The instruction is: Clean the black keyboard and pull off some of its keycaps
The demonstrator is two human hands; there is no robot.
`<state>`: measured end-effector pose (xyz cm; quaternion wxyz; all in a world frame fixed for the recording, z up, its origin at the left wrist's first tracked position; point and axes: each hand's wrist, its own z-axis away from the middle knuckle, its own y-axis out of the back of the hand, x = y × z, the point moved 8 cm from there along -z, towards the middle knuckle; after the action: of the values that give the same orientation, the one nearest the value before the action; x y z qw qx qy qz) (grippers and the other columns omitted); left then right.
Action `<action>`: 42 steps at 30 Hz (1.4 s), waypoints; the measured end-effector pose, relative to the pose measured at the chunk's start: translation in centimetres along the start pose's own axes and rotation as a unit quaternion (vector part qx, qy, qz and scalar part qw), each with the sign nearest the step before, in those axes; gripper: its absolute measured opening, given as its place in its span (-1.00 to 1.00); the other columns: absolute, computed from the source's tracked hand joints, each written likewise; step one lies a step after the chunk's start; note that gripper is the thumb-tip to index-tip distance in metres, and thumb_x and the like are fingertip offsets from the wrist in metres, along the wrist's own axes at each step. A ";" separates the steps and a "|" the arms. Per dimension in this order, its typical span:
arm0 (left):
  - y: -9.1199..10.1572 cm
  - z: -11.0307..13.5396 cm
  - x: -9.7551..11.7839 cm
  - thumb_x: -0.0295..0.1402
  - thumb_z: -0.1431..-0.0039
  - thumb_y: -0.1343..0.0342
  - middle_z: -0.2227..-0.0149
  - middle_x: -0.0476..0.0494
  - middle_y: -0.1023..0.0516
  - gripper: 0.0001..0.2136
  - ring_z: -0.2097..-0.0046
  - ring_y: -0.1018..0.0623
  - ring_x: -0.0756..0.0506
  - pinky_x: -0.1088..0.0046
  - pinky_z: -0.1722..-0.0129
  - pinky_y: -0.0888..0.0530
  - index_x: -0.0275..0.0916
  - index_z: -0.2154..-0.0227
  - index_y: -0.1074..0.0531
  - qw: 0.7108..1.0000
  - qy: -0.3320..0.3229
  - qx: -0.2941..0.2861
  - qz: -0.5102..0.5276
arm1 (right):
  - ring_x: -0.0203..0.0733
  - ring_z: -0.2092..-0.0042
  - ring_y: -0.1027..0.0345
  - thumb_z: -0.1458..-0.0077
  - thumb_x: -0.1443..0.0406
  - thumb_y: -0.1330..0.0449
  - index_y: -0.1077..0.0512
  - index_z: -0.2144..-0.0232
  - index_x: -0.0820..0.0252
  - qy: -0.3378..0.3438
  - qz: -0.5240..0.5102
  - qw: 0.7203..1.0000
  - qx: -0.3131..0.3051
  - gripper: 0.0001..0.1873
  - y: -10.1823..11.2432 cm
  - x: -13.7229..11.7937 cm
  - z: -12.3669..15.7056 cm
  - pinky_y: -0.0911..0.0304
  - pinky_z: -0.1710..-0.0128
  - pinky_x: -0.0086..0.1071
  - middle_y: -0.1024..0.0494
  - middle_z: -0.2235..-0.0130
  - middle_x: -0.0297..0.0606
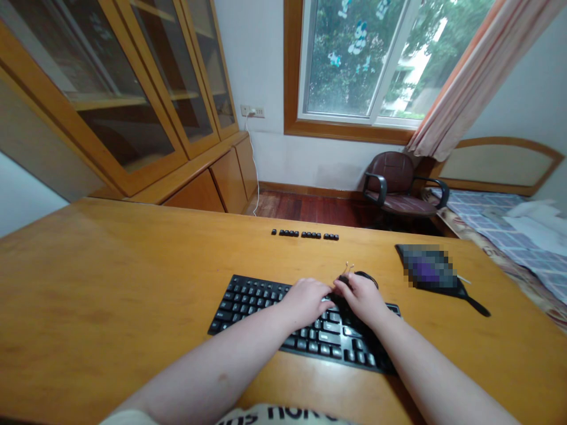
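Observation:
A black keyboard lies on the wooden desk in front of me. My left hand rests on the keys near the top row, fingers curled. My right hand is next to it, fingers pinched on a small wire keycap puller that sticks up at the keyboard's far edge. The two hands touch at the fingertips. A row of loose black keycaps lies farther back on the desk.
A dark flat object with a blurred patch lies to the right of the keyboard. Beyond the desk stand a brown armchair, a glass-fronted wooden cabinet at left, a window, and a bed at right.

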<state>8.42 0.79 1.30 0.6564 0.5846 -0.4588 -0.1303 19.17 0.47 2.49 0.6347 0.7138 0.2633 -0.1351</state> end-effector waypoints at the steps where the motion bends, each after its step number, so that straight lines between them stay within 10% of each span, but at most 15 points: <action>1: 0.0 0.0 0.0 -0.20 -0.11 -0.07 0.23 -0.15 -0.56 -0.73 0.17 -0.50 -0.17 0.32 0.15 -0.37 -0.19 0.16 -0.44 1.000 0.001 0.001 0.003 | -0.20 0.38 -0.39 -0.16 0.20 0.02 -0.38 0.48 0.16 -0.005 -0.004 1.000 0.001 -0.73 0.0 0.1 0.0 -0.22 0.35 -0.37 -0.53 0.45 -0.27; 9: 0.1 -0.1 0.1 -0.21 -0.13 -0.03 0.20 -0.13 -0.55 -0.74 0.14 -0.49 -0.16 0.31 0.13 -0.36 -0.16 0.15 -0.45 1.000 0.006 -0.002 0.023 | -0.21 0.44 -0.41 -0.14 0.12 0.00 -0.39 0.58 0.15 -0.099 -0.098 0.989 0.054 -0.63 1.2 2.6 -0.7 -0.24 0.37 -0.38 -0.53 0.52 -0.29; 42: 2.5 0.5 -1.4 -0.38 -0.05 -0.09 0.21 -0.10 -0.55 -0.76 0.17 -0.50 -0.08 0.39 0.11 -0.40 -0.20 0.19 -0.46 0.963 0.096 0.119 0.224 | -0.19 0.25 -0.46 -0.09 0.22 -0.13 -0.50 0.35 0.12 0.125 -0.260 0.957 0.021 -0.83 1.2 -1.2 0.1 -0.34 0.19 -0.30 -0.58 0.32 -0.23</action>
<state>6.33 2.20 2.85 0.6355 0.5509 -0.5247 0.1322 18.87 0.09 4.16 0.5247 0.6447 0.5144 -0.2109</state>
